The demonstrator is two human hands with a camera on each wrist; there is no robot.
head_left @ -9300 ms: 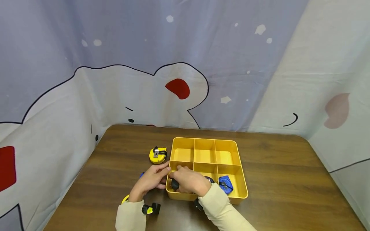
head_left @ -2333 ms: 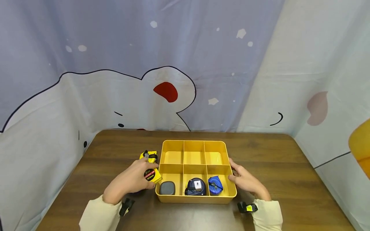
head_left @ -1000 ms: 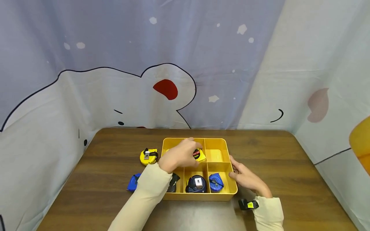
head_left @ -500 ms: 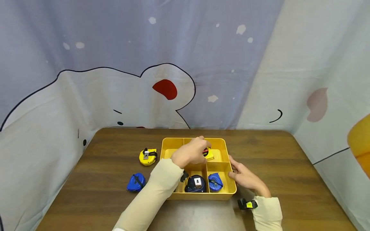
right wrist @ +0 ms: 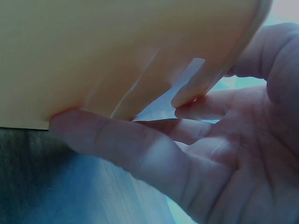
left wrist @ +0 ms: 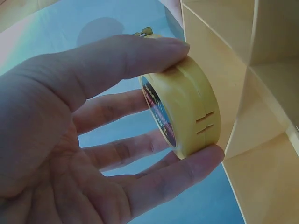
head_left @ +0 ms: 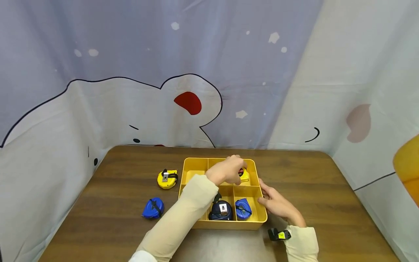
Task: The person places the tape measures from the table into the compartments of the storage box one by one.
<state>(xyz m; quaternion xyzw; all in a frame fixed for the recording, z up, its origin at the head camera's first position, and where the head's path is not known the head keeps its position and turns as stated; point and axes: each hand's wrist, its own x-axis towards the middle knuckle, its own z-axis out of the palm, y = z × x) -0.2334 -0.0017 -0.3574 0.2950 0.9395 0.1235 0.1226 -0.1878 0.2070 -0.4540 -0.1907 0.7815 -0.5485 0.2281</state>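
In the head view my left hand (head_left: 228, 170) reaches over the back right compartment of the yellow divided box (head_left: 229, 225). It pinches a yellow tape measure (head_left: 244, 177) between thumb and fingers; in the left wrist view the tape measure (left wrist: 198, 105) is on edge, its dark round label towards the palm. My right hand (head_left: 279, 203) rests against the box's right side, fingertips touching the outer wall, also in the right wrist view. A dark blue tape measure (head_left: 221, 210) lies in the front middle compartment, a blue tape measure (head_left: 243, 209) in the front right one.
Left of the box, another yellow tape measure (head_left: 167, 179) and a second blue tape measure (head_left: 154, 208) lie on the wooden table (head_left: 124, 189). My left sleeve (head_left: 183, 214) covers most of the front left compartment. A printed curtain (head_left: 157, 109) stands behind the table.
My left hand took the yellow tape measure from left of the box and carried it rightwards over the back compartments. My right hand, earlier inside the box, has stayed at its right side since.
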